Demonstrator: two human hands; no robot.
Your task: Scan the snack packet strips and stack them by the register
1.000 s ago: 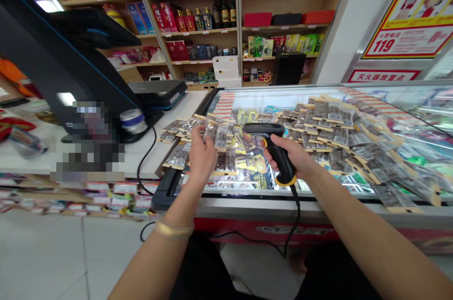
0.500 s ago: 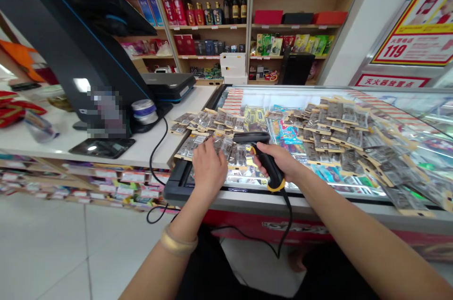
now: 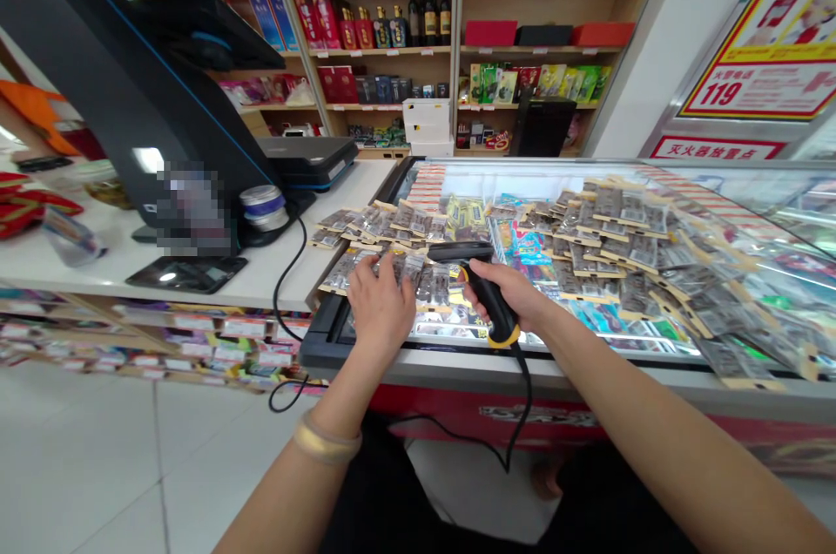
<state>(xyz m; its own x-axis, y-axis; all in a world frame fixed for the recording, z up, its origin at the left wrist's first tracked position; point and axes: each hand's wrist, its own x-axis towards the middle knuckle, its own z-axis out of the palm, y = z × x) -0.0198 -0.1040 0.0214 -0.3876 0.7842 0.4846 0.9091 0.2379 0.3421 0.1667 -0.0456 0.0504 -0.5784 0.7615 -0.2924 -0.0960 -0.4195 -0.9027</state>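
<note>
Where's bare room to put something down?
The white counter shows bare patches between the dark pad and black cable, and between the flat device and glass-topped case. That case is crowded: packets lie before the left hand and heap beyond the right hand and scanner.

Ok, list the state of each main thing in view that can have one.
Left grip: open, over the left packets
Right grip: closed around the scanner
Scanner: held by its handle, head uppermost
Scanner cable: hanging slack
Left packets: laid out, overlapping
Right packets: heaped, overlapping
Wine bottles: upright
</note>
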